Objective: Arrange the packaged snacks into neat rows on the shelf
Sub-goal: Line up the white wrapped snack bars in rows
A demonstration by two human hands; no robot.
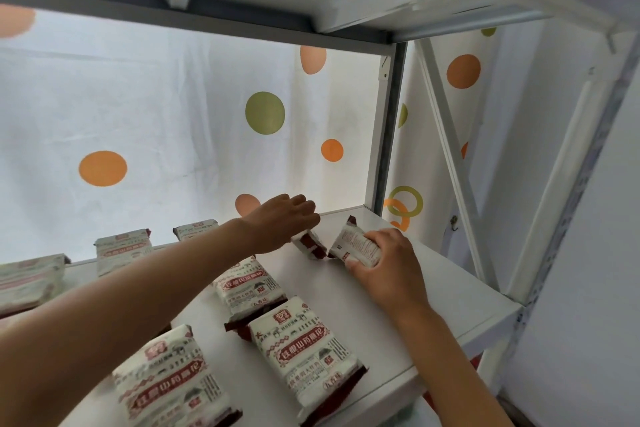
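Several white snack packs with dark red print lie on the white shelf [450, 281]. My left hand [287, 218] reaches to the back right and grips one pack [311, 245] from above, so most of it is hidden. My right hand [384, 263] holds another pack [356, 246], tilted on its end, back side showing, just right of the first. Nearer me lie three packs face up: one in the middle [247, 288], one at the front [304, 357], and one at the front left [169, 378]. More packs stand along the back left [123, 248].
A polka-dot cloth [173, 114] hangs behind the shelf. The grey metal upright [388, 135] and a diagonal brace [450, 149] bound the right side. The upper shelf board [207, 21] sits overhead. Bare shelf surface lies at the right end.
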